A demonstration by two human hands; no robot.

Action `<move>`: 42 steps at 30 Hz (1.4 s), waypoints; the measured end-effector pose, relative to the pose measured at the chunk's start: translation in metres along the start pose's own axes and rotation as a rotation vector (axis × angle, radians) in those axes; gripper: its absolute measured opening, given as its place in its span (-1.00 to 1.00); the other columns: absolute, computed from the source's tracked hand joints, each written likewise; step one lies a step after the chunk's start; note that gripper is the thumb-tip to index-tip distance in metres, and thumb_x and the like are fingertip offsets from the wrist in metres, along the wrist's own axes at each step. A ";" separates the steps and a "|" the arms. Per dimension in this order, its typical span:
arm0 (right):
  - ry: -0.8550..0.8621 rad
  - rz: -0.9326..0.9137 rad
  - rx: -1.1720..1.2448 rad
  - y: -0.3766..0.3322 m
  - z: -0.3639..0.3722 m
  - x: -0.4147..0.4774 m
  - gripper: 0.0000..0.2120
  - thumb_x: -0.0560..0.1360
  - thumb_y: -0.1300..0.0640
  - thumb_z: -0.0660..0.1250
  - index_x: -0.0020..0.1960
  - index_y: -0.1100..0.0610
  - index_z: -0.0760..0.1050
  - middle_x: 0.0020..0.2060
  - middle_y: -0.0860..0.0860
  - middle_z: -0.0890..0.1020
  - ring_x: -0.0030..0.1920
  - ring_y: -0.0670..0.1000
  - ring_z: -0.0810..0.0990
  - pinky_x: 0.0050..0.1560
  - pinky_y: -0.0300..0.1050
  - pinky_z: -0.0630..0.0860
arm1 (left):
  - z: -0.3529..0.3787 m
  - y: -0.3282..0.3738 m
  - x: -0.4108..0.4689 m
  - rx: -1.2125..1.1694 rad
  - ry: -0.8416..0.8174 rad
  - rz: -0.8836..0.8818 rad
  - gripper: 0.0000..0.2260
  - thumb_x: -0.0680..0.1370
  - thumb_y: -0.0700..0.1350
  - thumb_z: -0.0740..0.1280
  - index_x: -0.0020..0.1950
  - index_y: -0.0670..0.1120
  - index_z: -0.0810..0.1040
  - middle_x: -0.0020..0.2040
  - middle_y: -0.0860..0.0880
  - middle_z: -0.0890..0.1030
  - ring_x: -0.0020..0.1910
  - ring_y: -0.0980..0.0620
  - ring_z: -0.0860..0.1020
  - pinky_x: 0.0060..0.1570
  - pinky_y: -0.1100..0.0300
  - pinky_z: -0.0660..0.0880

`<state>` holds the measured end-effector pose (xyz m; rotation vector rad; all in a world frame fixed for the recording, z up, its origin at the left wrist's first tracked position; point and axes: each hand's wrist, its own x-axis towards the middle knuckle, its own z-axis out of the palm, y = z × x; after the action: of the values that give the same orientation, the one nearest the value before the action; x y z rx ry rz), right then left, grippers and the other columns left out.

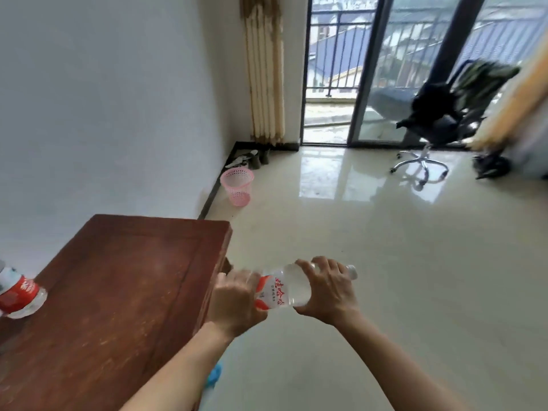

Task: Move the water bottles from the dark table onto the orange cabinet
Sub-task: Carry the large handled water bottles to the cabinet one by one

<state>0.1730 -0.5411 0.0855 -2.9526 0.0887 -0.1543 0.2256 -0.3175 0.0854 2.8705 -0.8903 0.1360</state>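
Your left hand (234, 304) and right hand (329, 295) both grip one water bottle (284, 289), which lies nearly horizontal between them.

1. Left hand: the fingers curl round the base end of the bottle. The back of the hand faces you and hides the base itself.
2. Right hand: the fingers and thumb wrap the clear upper body near the neck. The white cap (352, 271) projects just beyond the knuckles, on the side away from your left hand.
3. Bottle: the red-and-white label shows in the gap between your two hands. The bottle is in the air over the pale tiled floor (385, 262) and touches no surface.

A reddish-brown wooden top (118, 292) lies just beside your left hand, on its outer side; its near corner edge sits behind the knuckles. A second bottle (20, 295) with a red label rests on that top, well apart from your left hand, at the far left and partly cut off by the frame edge.

Ahead of your left hand, by the wall, stands a pink mesh basket (237, 186). Far ahead of your right hand, near the glass balcony door, stands an office chair (436, 120).
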 end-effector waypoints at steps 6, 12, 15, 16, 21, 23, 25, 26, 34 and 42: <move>0.323 0.336 -0.053 0.179 -0.112 -0.129 -0.13 0.05 -0.30 0.50 0.32 -0.05 0.46 0.08 0.12 0.56 0.00 0.23 0.57 0.12 0.22 0.50 | -0.046 0.229 0.076 -0.015 0.167 0.407 -0.43 0.27 0.17 0.45 0.21 -0.04 0.54 -0.05 -0.05 0.62 -0.15 -0.14 0.58 -0.11 0.03 0.46; 0.590 0.560 -0.246 0.303 -0.191 -0.258 -0.05 0.13 -0.17 0.55 0.46 0.02 0.39 0.27 0.18 0.47 0.28 0.28 0.46 0.41 0.39 0.28 | -0.075 0.433 0.113 -0.051 0.275 0.730 -0.30 0.28 0.26 0.48 0.33 -0.06 0.52 0.14 -0.12 0.63 0.04 -0.18 0.61 0.11 -0.10 0.51; 0.688 0.675 -0.362 0.361 -0.212 -0.320 -0.07 0.20 -0.11 0.56 0.53 0.03 0.36 0.34 0.22 0.42 0.38 0.29 0.40 0.45 0.41 0.19 | -0.076 0.537 0.124 -0.084 0.340 0.900 -0.28 0.31 0.29 0.48 0.35 -0.06 0.52 0.19 -0.13 0.63 0.10 -0.18 0.60 0.15 -0.11 0.50; 0.704 0.700 -0.392 0.377 -0.220 -0.335 -0.07 0.21 -0.09 0.57 0.53 0.02 0.36 0.33 0.22 0.43 0.36 0.29 0.40 0.44 0.40 0.22 | -0.075 0.562 0.126 -0.099 0.364 0.944 -0.28 0.31 0.29 0.49 0.36 -0.06 0.51 0.19 -0.13 0.63 0.10 -0.18 0.60 0.15 -0.11 0.50; 0.663 0.869 -0.632 0.487 -0.269 -0.440 -0.08 0.17 -0.12 0.60 0.47 -0.01 0.40 0.19 0.24 0.51 0.18 0.27 0.46 0.29 0.28 0.38 | -0.064 0.738 0.127 -0.250 0.345 1.144 -0.19 0.21 0.22 0.57 0.41 0.01 0.46 0.11 -0.13 0.63 0.04 -0.20 0.61 0.07 -0.11 0.52; 0.629 0.937 -0.691 0.522 -0.290 -0.480 -0.10 0.17 -0.12 0.60 0.46 0.00 0.43 0.17 0.24 0.52 0.18 0.25 0.43 0.28 0.26 0.39 | -0.059 0.807 0.124 -0.309 0.299 1.211 -0.15 0.19 0.20 0.58 0.43 0.04 0.43 0.11 -0.12 0.63 0.05 -0.20 0.60 0.07 -0.12 0.51; 0.590 1.030 -0.738 0.551 -0.311 -0.527 -0.10 0.18 -0.12 0.60 0.48 -0.02 0.42 0.18 0.22 0.51 0.19 0.24 0.45 0.29 0.26 0.40 | -0.059 0.879 0.116 -0.384 0.268 1.286 -0.16 0.20 0.19 0.57 0.44 0.06 0.40 0.13 -0.12 0.63 0.07 -0.20 0.60 0.08 -0.12 0.51; 0.578 1.086 -0.747 0.563 -0.322 -0.553 -0.08 0.18 -0.13 0.62 0.50 -0.03 0.40 0.19 0.21 0.51 0.19 0.24 0.47 0.31 0.27 0.39 | -0.059 0.916 0.109 -0.408 0.256 1.341 -0.16 0.21 0.20 0.56 0.44 0.06 0.40 0.15 -0.11 0.62 0.10 -0.20 0.60 0.09 -0.12 0.51; 0.611 1.515 -0.961 0.577 -0.376 -0.773 -0.12 0.21 -0.12 0.62 0.48 0.03 0.43 0.19 0.24 0.51 0.20 0.24 0.51 0.30 0.35 0.40 | -0.078 1.162 -0.030 -0.595 0.252 1.812 -0.20 0.29 0.24 0.53 0.47 0.05 0.39 0.19 -0.12 0.60 0.15 -0.20 0.57 0.14 -0.15 0.48; 0.634 1.793 -1.086 0.596 -0.376 -0.992 -0.10 0.18 -0.09 0.64 0.48 0.00 0.43 0.22 0.19 0.50 0.25 0.22 0.49 0.38 0.30 0.32 | -0.070 1.356 -0.214 -0.677 0.334 2.077 -0.14 0.29 0.38 0.49 0.50 0.09 0.35 0.20 -0.08 0.61 0.15 -0.15 0.58 0.12 -0.13 0.50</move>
<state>-0.8829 -1.1253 0.2454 -1.9261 3.2758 -0.8358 -0.7237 -1.2954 0.2629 0.4139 -2.4928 0.3301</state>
